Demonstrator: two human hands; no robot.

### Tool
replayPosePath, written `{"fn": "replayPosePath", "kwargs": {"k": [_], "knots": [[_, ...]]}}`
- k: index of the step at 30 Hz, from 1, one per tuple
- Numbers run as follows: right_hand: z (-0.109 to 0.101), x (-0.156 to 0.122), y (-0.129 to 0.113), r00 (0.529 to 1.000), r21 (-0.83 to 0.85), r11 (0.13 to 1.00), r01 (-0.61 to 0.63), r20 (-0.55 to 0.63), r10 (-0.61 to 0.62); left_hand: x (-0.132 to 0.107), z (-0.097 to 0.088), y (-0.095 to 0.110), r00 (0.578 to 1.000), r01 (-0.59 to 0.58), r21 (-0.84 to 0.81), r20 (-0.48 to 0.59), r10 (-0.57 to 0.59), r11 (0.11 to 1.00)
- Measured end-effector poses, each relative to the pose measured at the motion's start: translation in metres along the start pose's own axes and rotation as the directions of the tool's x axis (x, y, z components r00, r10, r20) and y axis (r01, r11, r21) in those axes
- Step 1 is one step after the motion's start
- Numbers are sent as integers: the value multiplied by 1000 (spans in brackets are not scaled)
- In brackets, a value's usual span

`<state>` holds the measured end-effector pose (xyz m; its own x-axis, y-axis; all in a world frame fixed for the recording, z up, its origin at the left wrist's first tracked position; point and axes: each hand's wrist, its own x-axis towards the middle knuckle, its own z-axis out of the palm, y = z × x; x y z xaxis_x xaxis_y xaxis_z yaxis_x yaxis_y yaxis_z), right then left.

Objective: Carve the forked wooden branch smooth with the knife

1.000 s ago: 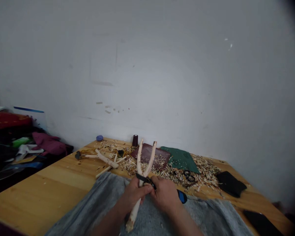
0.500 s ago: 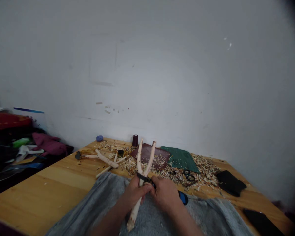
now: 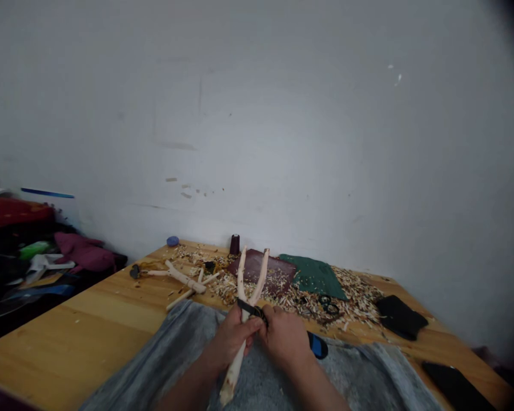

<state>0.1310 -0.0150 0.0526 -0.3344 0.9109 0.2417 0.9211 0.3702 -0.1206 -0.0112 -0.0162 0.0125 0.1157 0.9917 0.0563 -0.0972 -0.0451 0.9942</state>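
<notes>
My left hand (image 3: 232, 337) grips the stem of a peeled, forked wooden branch (image 3: 241, 365), whose two pale prongs rise towards the wall. My right hand (image 3: 285, 337) is closed around a knife with a blue handle (image 3: 317, 345). Its dark blade (image 3: 251, 309) lies across the branch just below the fork. Both hands are close together above a grey cloth (image 3: 261, 371) on my lap. The blade's edge is hidden where it meets the wood.
A wooden table (image 3: 77, 319) carries thick wood shavings, a second pale forked branch (image 3: 182, 277), a dark red leather pad (image 3: 261, 271), a green mat (image 3: 312, 277), black scissors (image 3: 328, 305), a black pouch (image 3: 400, 317) and a phone (image 3: 454, 388). Cloth and clutter (image 3: 47, 268) lie beyond the left edge.
The view has tilted slightly. The branch has shifted a little, and both hands keep the same hold on the branch and knife.
</notes>
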Motion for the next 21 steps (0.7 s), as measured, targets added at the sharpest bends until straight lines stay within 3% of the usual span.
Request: {"fn": "replayPosePath", "kwargs": {"k": [17, 19, 21], "knots": [[7, 1, -4, 996, -6, 998, -55, -65, 55, -1, 8, 1, 983, -108, 89, -136, 119, 990], [8, 2, -3, 994, -28, 997, -77, -78, 75, 1, 7, -1, 969, -117, 145, -202, 145, 983], [7, 3, 0, 989, -60, 991, -118, -99, 112, 3, 5, -2, 923, -159, 227, -312, 226, 961]]}}
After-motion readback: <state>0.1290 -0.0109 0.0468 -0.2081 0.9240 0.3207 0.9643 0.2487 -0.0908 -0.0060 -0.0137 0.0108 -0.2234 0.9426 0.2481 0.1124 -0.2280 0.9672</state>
